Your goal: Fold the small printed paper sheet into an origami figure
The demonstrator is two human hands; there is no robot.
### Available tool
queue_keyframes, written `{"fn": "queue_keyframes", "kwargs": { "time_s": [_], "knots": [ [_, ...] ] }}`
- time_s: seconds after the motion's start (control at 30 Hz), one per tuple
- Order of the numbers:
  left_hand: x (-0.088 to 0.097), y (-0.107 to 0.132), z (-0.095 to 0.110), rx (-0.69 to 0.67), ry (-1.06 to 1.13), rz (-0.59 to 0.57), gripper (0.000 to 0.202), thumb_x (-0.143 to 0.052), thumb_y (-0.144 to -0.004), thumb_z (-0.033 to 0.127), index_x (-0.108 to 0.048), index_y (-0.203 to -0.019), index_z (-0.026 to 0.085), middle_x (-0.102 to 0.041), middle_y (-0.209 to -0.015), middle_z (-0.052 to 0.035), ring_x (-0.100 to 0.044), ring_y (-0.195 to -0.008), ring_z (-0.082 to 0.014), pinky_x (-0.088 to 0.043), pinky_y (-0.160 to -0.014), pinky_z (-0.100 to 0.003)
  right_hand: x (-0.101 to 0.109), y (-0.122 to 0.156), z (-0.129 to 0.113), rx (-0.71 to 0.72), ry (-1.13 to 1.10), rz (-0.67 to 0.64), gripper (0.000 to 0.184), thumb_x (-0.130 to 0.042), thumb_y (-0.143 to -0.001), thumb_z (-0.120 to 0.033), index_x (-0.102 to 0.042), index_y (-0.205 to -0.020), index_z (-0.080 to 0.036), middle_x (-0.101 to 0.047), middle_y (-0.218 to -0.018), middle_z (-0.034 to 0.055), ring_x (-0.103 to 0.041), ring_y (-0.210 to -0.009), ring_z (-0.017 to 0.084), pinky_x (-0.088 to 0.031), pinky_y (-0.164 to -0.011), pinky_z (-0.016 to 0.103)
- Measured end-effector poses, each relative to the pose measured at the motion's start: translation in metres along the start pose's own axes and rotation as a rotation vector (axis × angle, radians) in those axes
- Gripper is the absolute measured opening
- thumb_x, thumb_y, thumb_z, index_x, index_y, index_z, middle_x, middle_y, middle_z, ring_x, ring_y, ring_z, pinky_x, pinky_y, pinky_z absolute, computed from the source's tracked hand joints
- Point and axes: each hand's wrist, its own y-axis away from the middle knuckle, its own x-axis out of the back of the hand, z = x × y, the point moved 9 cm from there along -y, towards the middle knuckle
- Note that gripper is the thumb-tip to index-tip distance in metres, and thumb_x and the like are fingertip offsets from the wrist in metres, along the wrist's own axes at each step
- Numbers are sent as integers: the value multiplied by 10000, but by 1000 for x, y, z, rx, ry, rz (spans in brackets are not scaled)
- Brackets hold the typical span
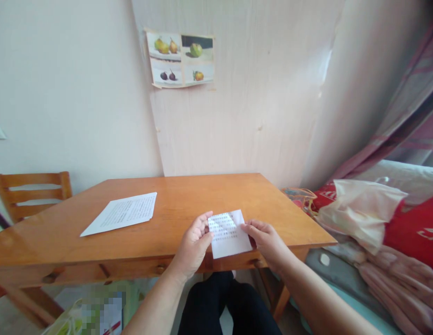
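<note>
Wooden table [195,197], printed paper [227,238] at edge; fruit poster [181,60] on wall [265,102].

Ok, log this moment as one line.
left hand: holding printed paper, left edge | right hand: holding its right edge | printed sheets: on table, left

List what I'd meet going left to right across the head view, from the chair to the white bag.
Chair → papers → left hand → held sheet → right hand → white bag.
</note>
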Motion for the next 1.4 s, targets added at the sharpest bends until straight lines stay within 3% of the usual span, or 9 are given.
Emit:
{"fn": "queue_keyframes", "kwargs": {
  "time_s": [0.17,0.4,0.6,0.73,1.07,1.4],
  "knots": [
    [0,4,4,-19,-17,-8,558,-560,-908,185,-403,-1443,168,-574,-1416,-149,-586,-1258,-241,-428,-1109,-444,-3,3,2,-42,-114,-6,391,-730,-760,-527,-562,-662,-188,-477,-555,-43,-361,-513,102,-251,-495,255],
    [3,14,12,-136,-239,27,564,-568,-972,324,-372,-1487,201,-530,-1453,-152,-569,-1276,-263,-467,-1071,-440,3,5,-6,2,-56,84,465,-720,-724,-634,-602,-696,-186,-531,-558,-22,-396,-502,115,-274,-489,260],
    [-4,28,32,-340,-594,24,630,-669,-915,366,-401,-1479,280,-295,-1611,-125,-323,-1467,-318,-352,-1156,-517,4,5,-5,24,-107,82,425,-729,-752,-595,-601,-713,-192,-522,-571,-27,-385,-514,119,-263,-502,265],
    [-10,32,35,-395,-736,15,685,-716,-876,395,-402,-1476,296,-261,-1618,-124,-291,-1480,-335,-304,-1179,-561,6,4,-3,30,-131,98,401,-728,-770,-577,-608,-733,-196,-546,-595,-20,-405,-531,130,-270,-515,272],
    [-17,35,44,-510,-949,64,561,-712,-876,412,-526,-1392,292,-481,-1452,-117,-463,-1358,-330,-388,-1136,-530,7,3,-3,51,-196,110,361,-721,-799,-541,-593,-728,-211,-577,-641,-13,-460,-578,150,-326,-559,280],
    [-22,35,45,-485,-931,-2,529,-650,-931,368,-474,-1421,282,-491,-1444,-105,-477,-1347,-282,-398,-1139,-482,8,10,-15,79,-215,143,408,-765,-754,-548,-557,-682,-204,-548,-615,-19,-428,-560,131,-319,-559,272]
  ]
}}
